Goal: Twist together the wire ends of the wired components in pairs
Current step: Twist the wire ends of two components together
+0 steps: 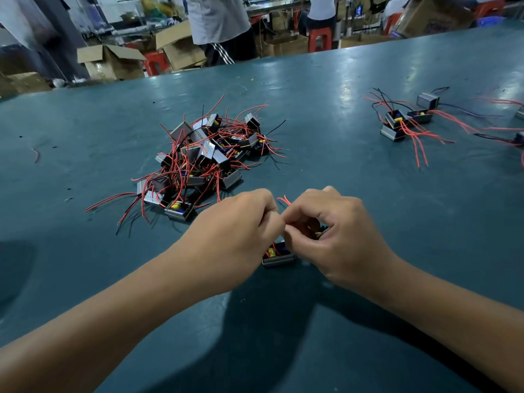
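Left hand point(243, 222) and right hand point(334, 231) met fingertip to fingertip over the component point(279, 255) on the worktop point(368, 180), just below and between them. Both sets of fingers were curled, pinching red wire ends point(284, 200) that poked up and away between the knuckles. Hands equally near. Unworked pile point(204, 160) lay beyond the left hand.

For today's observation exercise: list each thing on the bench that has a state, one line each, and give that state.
Left hand: curled, pinching red wire ends.
Right hand: curled, pinching the same wire ends.
Red wire ends: held between both hands, tips sticking up.
Component under the hands: resting on the table, open side up.
Big pile of components: heaped, wires tangled.
Small group of components: set apart at right, wires trailing.
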### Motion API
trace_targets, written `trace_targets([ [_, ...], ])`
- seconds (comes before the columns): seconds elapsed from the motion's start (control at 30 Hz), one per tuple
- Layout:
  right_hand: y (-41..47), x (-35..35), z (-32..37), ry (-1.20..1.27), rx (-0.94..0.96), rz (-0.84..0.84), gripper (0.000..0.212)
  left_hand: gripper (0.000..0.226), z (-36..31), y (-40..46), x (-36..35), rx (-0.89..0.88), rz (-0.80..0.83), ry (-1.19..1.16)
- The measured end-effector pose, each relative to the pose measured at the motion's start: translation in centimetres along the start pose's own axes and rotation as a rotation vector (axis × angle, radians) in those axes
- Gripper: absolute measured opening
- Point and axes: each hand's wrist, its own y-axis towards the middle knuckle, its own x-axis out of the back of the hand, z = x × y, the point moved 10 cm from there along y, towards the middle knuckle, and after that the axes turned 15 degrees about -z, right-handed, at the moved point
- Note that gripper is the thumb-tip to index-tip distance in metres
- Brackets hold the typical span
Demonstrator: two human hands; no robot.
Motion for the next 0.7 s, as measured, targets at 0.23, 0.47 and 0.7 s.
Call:
trace_targets([
  [0.23,0.0,-0.1,-0.2,0.003,0.001,0.000,0.007,0.033,1.8,0.1,-0.9,0.190,-0.007,-0.253],
  [0.47,0.1,-0.2,-2.0,0.130,-0.169,0.032,0.009,0.007,2.3,-1.4,-0.6,-0.049,-0.110,-0.408],
  [0.7,-0.2,-0.4,-2.4,0.174,-0.198,0.076,0.005,0.006,3.1,-0.9,-1.1,-0.125,-0.185,-0.486],
])
